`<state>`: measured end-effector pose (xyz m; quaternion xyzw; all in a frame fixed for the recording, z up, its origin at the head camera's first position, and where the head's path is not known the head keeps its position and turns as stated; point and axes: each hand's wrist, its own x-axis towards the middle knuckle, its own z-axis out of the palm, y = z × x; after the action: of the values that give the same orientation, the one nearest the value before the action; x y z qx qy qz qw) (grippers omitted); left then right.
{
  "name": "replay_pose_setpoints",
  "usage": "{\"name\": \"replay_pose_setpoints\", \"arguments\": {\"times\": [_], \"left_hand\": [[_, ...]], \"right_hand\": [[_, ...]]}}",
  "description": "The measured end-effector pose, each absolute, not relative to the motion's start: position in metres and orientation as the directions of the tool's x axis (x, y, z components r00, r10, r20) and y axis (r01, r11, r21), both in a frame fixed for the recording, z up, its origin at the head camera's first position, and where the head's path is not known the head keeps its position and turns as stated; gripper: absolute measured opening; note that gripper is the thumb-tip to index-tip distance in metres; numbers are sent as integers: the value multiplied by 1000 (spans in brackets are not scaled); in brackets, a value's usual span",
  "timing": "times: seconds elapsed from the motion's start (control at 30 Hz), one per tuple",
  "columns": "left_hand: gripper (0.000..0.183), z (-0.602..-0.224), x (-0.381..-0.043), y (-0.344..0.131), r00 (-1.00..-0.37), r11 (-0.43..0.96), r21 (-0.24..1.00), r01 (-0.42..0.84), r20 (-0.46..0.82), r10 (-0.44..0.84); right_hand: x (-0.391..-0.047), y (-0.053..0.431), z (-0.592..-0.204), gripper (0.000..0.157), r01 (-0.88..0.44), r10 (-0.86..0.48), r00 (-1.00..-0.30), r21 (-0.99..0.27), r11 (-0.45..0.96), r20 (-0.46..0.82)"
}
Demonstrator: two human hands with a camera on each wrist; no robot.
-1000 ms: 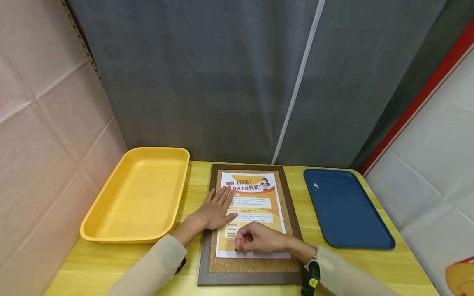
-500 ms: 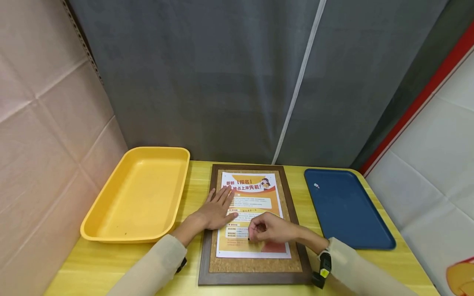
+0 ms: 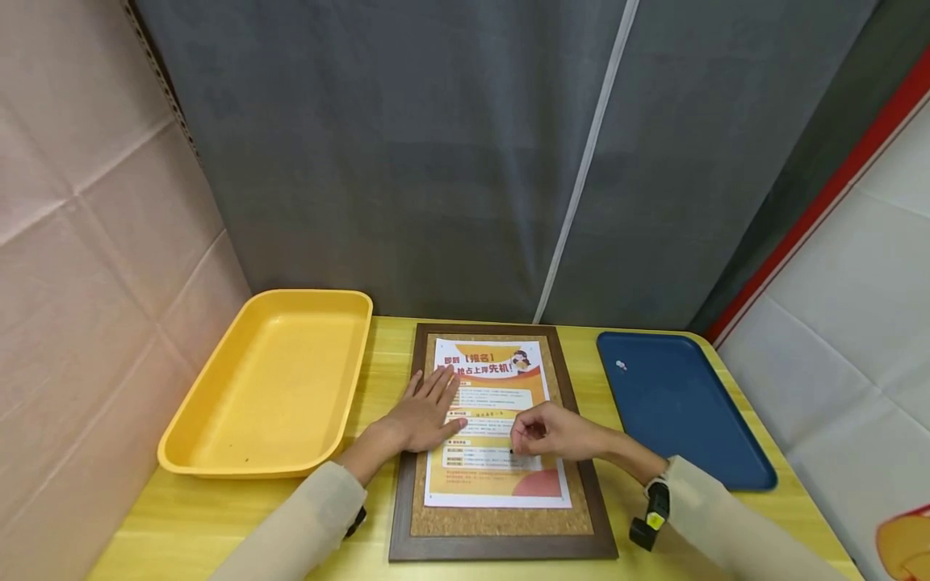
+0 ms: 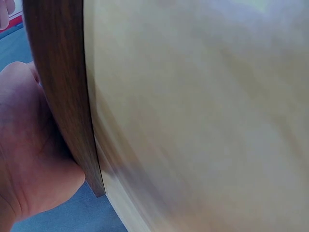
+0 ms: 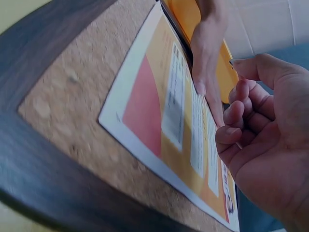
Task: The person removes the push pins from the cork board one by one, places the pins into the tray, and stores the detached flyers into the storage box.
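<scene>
A printed orange-and-white poster sheet lies on a cork board with a brown wooden frame. My left hand presses flat on the sheet's left side, fingers straight and spread. The wrist end of that hand crosses the board's left frame edge. Over the right middle of the sheet, my right hand pinches a small dark pin-like thing between thumb and forefinger, its other fingers curled. The thing is too small to tell its kind. In the right wrist view it sits above the sheet.
At the left stands a yellow tray with raised sides. A flat blue tray lies at the right, with small pale and pinkish bits near its upper left corner. A grey curtain hangs behind the yellow wooden table.
My right hand has moved up and to the right across the sheet, from near its lower left, still pinching the small dark thing. The left hand has stayed put.
</scene>
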<state>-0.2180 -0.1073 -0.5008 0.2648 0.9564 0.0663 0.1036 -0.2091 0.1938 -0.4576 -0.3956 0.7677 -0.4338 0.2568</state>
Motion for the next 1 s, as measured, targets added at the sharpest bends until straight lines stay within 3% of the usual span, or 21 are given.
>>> {"name": "replay_pose_setpoints", "arguments": {"times": [0.5,1.0], "left_hand": [[85,-505,-218,-109,-839,849,204,488,-160,521],[83,-498,-215,-108,-836,845,194,498,-150,527]], "right_hand": [[-231,229,-457,11,-396,-816,-577,-872,287,-7],[-248,258,-457,9,-366,-750,-661,-861,354,-28]]}}
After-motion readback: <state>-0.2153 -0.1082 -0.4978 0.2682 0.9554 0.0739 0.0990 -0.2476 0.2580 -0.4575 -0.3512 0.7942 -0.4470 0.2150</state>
